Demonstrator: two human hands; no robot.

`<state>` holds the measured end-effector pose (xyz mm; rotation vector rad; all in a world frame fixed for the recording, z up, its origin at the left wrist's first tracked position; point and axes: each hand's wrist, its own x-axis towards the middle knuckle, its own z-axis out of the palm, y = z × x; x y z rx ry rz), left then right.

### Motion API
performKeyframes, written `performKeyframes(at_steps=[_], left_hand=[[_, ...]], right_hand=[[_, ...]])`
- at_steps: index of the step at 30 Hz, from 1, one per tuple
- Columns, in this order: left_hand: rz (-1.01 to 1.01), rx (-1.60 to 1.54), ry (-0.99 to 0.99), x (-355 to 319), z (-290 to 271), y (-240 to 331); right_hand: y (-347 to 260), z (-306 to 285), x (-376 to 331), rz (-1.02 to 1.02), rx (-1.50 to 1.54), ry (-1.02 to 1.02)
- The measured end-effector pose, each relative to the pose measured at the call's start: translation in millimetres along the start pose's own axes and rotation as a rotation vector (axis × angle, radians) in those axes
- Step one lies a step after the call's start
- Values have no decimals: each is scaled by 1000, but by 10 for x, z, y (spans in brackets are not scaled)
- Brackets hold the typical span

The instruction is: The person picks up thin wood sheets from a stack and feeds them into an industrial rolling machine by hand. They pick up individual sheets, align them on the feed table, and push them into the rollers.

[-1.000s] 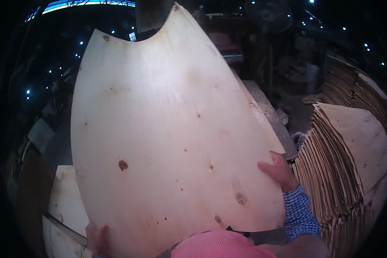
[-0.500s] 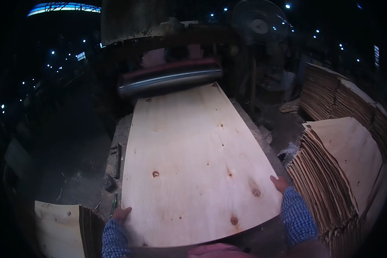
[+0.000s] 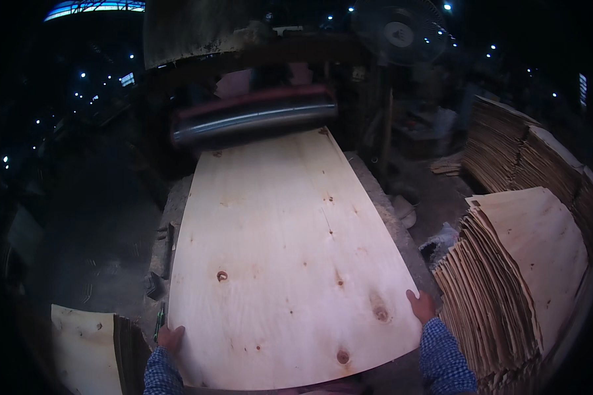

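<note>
A wide pale wood veneer sheet with brown knots lies in front of me, its far end at a shiny metal roller. My left hand is closed on the sheet's near left edge. On the right edge, slightly farther from me, my right hand grips with the thumb on top. The fingers beneath the sheet are hidden on both sides. A small green and dark tool sits just beyond my left hand; its kind is unclear.
Stacked veneer sheets stand close on the right, with a taller stack behind. Another stack is at the near left. Beyond the roller's right end is a fan. The bed under the sheet has a rough edge.
The whole view has shifted slightly. Both hands and the sheet's near edge appear a little lower and farther left. Each hand keeps its hold on the sheet.
</note>
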<state>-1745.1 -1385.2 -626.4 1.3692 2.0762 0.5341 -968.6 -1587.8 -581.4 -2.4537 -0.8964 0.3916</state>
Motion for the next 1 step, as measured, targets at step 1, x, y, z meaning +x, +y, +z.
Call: performKeyframes(at_steps=[1], left_hand=[[-20,87,15,47,27,16]], right_hand=[[175,79,66,-19,-62,64]])
